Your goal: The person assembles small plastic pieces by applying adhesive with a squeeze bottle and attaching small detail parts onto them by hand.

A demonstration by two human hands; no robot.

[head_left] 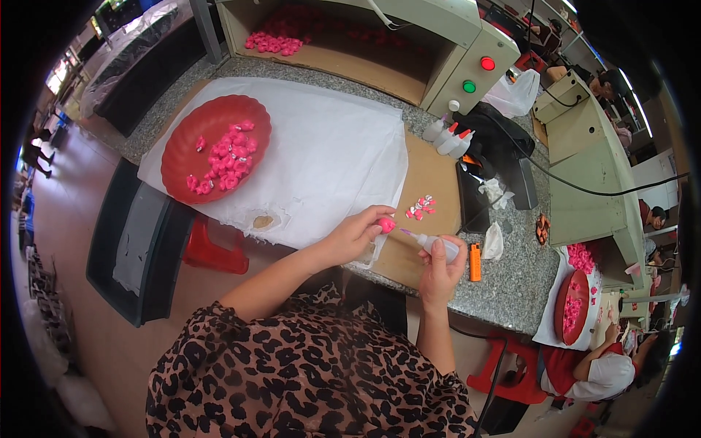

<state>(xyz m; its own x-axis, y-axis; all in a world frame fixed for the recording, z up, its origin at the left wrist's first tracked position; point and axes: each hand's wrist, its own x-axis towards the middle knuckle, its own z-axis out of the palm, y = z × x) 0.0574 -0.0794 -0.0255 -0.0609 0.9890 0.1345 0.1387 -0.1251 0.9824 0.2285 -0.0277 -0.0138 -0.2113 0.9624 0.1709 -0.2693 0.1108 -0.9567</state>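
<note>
Between the fingertips of my left hand (359, 232) is a small bright pink piece (386, 224), rounded in shape; its exact kind cannot be made out. My right hand (443, 271) is closed round a small white squeeze bottle (442, 249). The bottle's thin purplish nozzle (409, 233) points left, at or very near the pink piece. Just beyond the hands, several tiny pink-and-silver bits (420, 207) lie on brown cardboard (431, 171). A scalloped red plate (179, 139) to the left carries many similar pink pieces (231, 155).
White paper (328, 139) covers much of the granite bench (504, 288). An orange lighter (475, 263), crumpled tissue (493, 241) and several glue-type bottles (454, 142) stand or lie right. Behind is a beige machine (467, 62) with red and green buttons. A co-worker (595, 376) sits far right.
</note>
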